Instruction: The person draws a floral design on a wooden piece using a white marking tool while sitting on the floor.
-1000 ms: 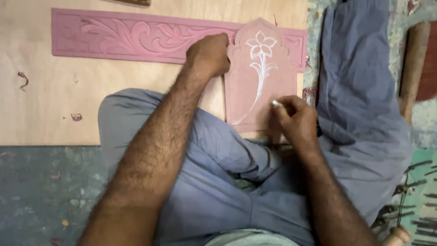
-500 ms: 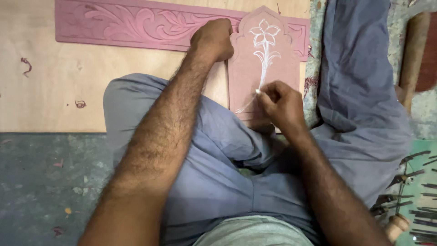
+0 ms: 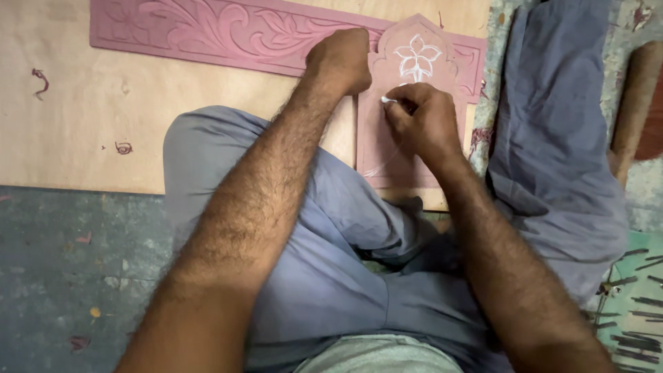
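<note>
Right hand: the right hand point(image 3: 423, 119) has its fingers point(image 3: 407, 103) pinched around a small white chalk point(image 3: 387, 100), whose tip touches the arched panel.
Left hand: the left hand point(image 3: 340, 61) is clenched into a fist, knuckles pressed on the panel's left edge where it meets the long frieze.
Panel: the pink arched panel point(image 3: 414, 62) lies flat at the board's front right corner, with a white flower point(image 3: 416, 58) drawn near its pointed top and a thin white line running down below the right hand.
Frieze: the long pink carved frieze point(image 3: 207, 31) lies along the board's far edge, passing behind the panel.
Board: the pale plywood board point(image 3: 76, 131) lies on the floor and carries both pieces.
Legs: grey-blue trousers point(image 3: 331, 269) cover bent knees at the board's front edge.
Floor: dark metal tools point(image 3: 639, 311) lie on a green patch at the near right.
</note>
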